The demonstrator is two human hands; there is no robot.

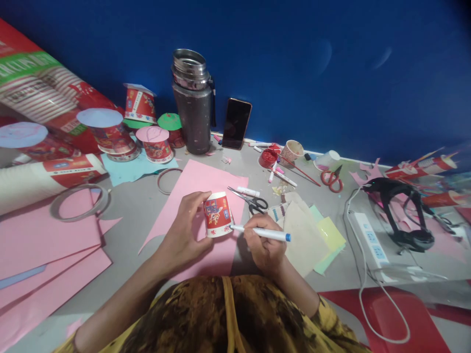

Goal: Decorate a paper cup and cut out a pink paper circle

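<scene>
My left hand (187, 228) grips a red and white paper cup (218, 214), held upside down on a pink paper sheet (206, 196). My right hand (264, 247) is closed round a white marker with a blue end (262, 232). The marker's tip touches the cup's rim on its right side. Black-handled scissors (250, 200) and a small white tube (248, 191) lie just beyond the cup.
Several covered paper cups (154, 143), a steel flask (193, 100) and a phone (236, 123) stand by the blue wall. Pink sheets (44, 245) and a tape ring (79, 201) lie left. Red scissors (332, 179), a power strip (370, 239) and headphones (401, 215) lie right.
</scene>
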